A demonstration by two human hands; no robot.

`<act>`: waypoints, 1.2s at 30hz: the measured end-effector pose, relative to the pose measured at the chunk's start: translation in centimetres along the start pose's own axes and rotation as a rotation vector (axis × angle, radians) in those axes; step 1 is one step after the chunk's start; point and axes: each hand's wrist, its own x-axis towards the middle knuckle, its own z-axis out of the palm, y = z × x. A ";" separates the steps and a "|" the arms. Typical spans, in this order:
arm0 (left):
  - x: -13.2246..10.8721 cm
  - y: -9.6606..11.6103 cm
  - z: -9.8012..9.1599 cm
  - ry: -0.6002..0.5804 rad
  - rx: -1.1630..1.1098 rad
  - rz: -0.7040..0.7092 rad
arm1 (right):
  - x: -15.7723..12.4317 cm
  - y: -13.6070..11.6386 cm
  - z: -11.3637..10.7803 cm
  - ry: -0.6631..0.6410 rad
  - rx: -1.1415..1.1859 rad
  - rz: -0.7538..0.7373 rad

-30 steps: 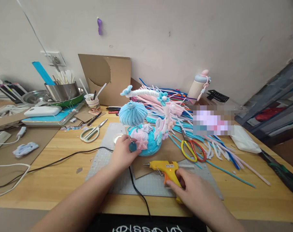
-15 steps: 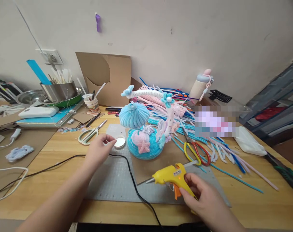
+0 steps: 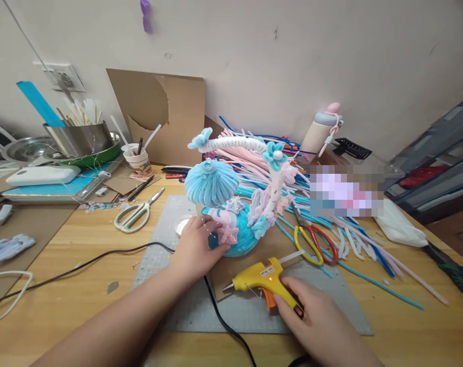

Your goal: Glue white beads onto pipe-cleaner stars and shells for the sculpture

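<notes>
My left hand (image 3: 199, 244) reaches to the front left of a fuzzy pipe-cleaner ornament (image 3: 243, 248). Its fingers and thumb close around the blue round base, beside a pink starfish (image 3: 227, 233); part of the base is hidden behind them. Over the base hangs a pleated light-blue shade (image 3: 211, 183) from a white wrapped arch (image 3: 235, 145) with blue flowers. In my right hand (image 3: 311, 311) is a yellow hot glue gun (image 3: 256, 275), held by its handle, nozzle pointing left and its light glowing orange. A small white round dish (image 3: 182, 226) is partly covered by my left hand.
Grey cutting mat (image 3: 193, 316) and cardboard lie beneath the ornament. A black cable (image 3: 220, 311) crosses the mat. White-handled scissors (image 3: 137, 214) lie left; red-and-yellow scissors (image 3: 317, 244) lie right, beside many loose pipe cleaners (image 3: 250, 163). A paper cup (image 3: 137, 158) stands behind.
My left hand has moved right from beside the white dish onto the ornament's base. The glue gun has shifted slightly left in my right hand. The whole view has shifted a little.
</notes>
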 end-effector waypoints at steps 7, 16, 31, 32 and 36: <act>-2.3 1.8 -0.9 -0.010 -0.096 0.077 | 0.1 0.2 -1.2 0.122 0.062 -0.086; -5.0 4.8 -2.9 -0.055 -0.208 0.378 | 0.7 -3.9 -0.2 -0.313 1.317 0.039; -5.4 4.7 -4.0 0.069 -0.167 0.419 | 0.8 -5.2 1.2 -0.356 1.416 0.010; -5.4 4.7 -4.0 0.064 -0.170 0.417 | 0.8 -5.2 1.2 -0.350 1.421 0.008; -5.5 4.6 -4.0 0.057 -0.175 0.415 | 0.6 -5.3 1.2 -0.337 1.435 -0.003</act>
